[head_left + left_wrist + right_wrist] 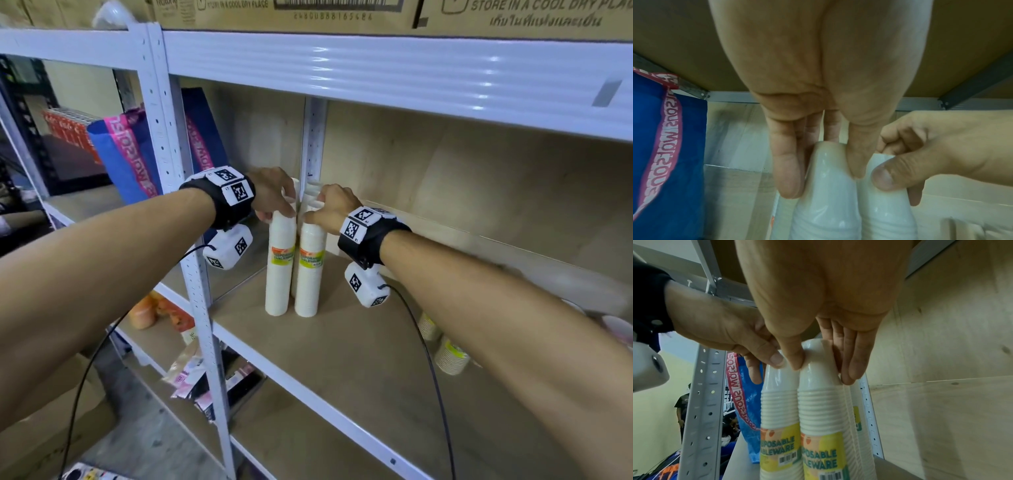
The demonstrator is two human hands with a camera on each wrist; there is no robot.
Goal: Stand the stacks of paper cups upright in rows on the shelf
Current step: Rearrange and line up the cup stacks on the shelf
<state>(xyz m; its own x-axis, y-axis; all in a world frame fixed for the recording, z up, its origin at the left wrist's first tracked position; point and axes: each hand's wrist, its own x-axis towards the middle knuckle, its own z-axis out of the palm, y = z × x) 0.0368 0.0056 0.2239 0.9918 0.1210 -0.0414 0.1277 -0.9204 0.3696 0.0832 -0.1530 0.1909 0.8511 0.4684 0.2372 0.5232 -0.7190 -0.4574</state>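
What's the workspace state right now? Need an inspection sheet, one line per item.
Surface: wooden shelf board in a white metal rack.
Job's things: two wrapped paper cup stacks upright side by side, left stack, right stack; more stand behind.
Clutter: blue bag in the next bay; loose cup stacks lower right.
Grippers: left hand grips the left stack's top; right hand grips the right stack's top.
Cables: black wrist-camera cables hang from both wrists.
Surroundings: cardboard boxes above.

Black wristbands point(226, 205) carry white tagged, cabled cameras point(227, 246).
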